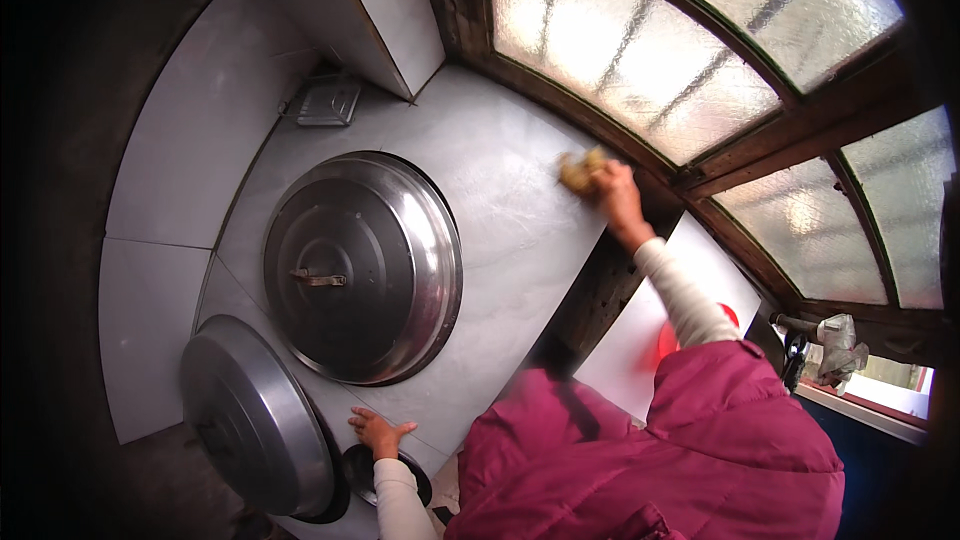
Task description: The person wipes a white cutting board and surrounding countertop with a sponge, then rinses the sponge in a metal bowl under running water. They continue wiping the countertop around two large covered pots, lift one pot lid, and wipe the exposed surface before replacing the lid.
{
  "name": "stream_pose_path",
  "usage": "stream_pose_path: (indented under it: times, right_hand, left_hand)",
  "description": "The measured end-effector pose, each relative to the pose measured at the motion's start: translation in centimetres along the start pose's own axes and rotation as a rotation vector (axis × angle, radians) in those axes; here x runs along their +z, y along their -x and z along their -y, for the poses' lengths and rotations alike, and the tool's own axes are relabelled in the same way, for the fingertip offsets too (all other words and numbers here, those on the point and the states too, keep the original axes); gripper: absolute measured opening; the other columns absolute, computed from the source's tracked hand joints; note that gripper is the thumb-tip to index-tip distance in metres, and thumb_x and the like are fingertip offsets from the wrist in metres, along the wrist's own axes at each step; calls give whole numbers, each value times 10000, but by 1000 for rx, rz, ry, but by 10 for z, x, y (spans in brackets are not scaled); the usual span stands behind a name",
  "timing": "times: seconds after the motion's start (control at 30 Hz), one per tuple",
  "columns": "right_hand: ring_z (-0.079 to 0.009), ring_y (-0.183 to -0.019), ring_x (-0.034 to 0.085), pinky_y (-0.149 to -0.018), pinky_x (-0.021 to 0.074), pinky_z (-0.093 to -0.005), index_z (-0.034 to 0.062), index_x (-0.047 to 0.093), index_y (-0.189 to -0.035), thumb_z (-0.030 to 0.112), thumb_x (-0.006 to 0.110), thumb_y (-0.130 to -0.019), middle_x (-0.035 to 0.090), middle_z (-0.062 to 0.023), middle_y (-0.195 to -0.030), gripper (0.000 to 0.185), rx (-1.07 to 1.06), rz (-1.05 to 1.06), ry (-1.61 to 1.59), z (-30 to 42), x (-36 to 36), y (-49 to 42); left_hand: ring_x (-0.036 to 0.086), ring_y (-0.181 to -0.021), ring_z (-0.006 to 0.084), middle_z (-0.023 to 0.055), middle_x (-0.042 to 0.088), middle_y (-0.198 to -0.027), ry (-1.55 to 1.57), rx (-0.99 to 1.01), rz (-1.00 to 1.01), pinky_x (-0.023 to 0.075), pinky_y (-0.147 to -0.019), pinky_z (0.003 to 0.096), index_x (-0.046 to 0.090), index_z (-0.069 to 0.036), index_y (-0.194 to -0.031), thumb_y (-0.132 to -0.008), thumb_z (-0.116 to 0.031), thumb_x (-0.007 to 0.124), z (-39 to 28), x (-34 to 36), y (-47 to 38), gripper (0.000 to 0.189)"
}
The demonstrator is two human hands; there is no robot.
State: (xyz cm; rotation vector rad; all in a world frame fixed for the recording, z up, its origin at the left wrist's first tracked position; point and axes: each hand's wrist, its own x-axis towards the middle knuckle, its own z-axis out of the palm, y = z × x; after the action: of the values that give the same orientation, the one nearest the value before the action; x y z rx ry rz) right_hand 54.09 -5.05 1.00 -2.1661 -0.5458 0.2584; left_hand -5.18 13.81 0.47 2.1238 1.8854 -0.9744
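My right hand [616,193] is shut on a yellowish-brown cloth or scrubbing pad [581,172], slightly blurred, at the far right edge of the pale tiled stove top [510,217], close to the window frame. My left hand [379,433] lies with fingers spread on the near part of the same top, holding nothing. It is between the large domed metal lid [360,262] and a small dark round pan or lid [364,472], which my forearm partly covers. A second large metal lid [255,420] lies to the left of this hand.
A clear plastic container [328,103] stands in the back left corner by the tiled wall [187,120]. Wood-framed textured windows [637,37] border the far right side. Beyond a dark gap on the right, a red object [666,341] sits on a white surface, partly behind my sleeve.
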Motion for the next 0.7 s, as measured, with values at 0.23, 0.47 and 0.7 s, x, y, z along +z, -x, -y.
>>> stream_pose_path:
  times: [0.23, 0.47, 0.7]
  right_hand:
    - [-341, -1066, 566, -874, 488, -437, 15, 630, -972, 45, 595, -789, 574, -172, -1208, 189, -585, -3, 425, -4, 49, 101]
    - [-312, -1122, 528, -951, 457, -371, 42, 601, -1153, 131, 529, -899, 556, -129, -1193, 279, -129, 440, -89, 50, 51, 143]
    - [-386, -1147, 511, -960, 436, -440, 8, 607, -1095, 17, 539, -816, 554, -213, -1231, 288, -402, -189, 487, 5, 33, -8]
  left_hand:
    - [318, -1331, 505, 462, 203, -1402, 3, -34, 30, 316, -1117, 408, 22, 145, -1428, -353, -516, 929, -3, 4, -6, 1554]
    - [375, -1303, 493, 445, 235, -1404, -19, 7, -31, 342, -1101, 412, 59, 137, -1430, -318, -622, 878, 2, 8, -3, 1576]
    - [377, -1294, 506, 447, 237, -1402, -55, 11, -56, 358, -1088, 424, 63, 122, -1438, -299, -665, 847, 3, 12, -2, 1591]
